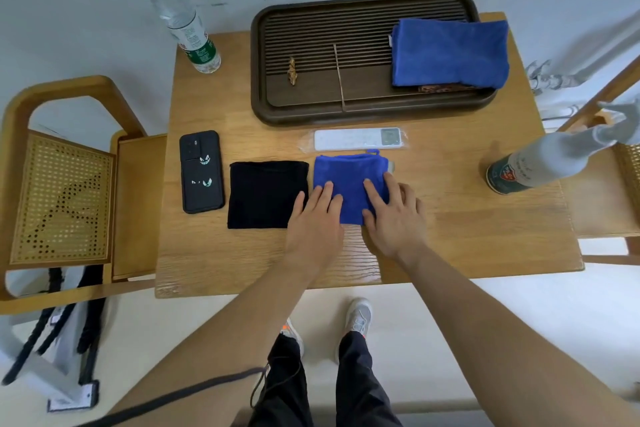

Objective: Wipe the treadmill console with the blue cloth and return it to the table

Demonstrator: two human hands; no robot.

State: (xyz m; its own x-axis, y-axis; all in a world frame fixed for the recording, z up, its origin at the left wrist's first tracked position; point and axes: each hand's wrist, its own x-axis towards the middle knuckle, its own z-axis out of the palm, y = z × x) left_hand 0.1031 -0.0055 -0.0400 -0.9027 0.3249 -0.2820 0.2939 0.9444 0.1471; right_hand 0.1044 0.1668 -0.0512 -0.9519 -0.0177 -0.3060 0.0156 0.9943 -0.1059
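Both hands are pressing flat on a folded blue cloth at the middle of the tabletop.

The left hand (pixel 313 218) and right hand (pixel 394 215) are lying with fingers spread wide, gripping nothing, on the lower half of the blue cloth (pixel 349 177). The cloth is resting on the tabletop (pixel 467 236), just right of a black cloth (pixel 265 192) and below a white remote (pixel 356 139). A phone (pixel 202 170) is sitting further left, and a dark tray (pixel 311 45) is occupying the upper centre.

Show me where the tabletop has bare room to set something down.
Free: the near strip of the table beside the hands, and the patch between the right hand and spray bottle. Crowded: the row of phone, black cloth, blue cloth, plus the tray.
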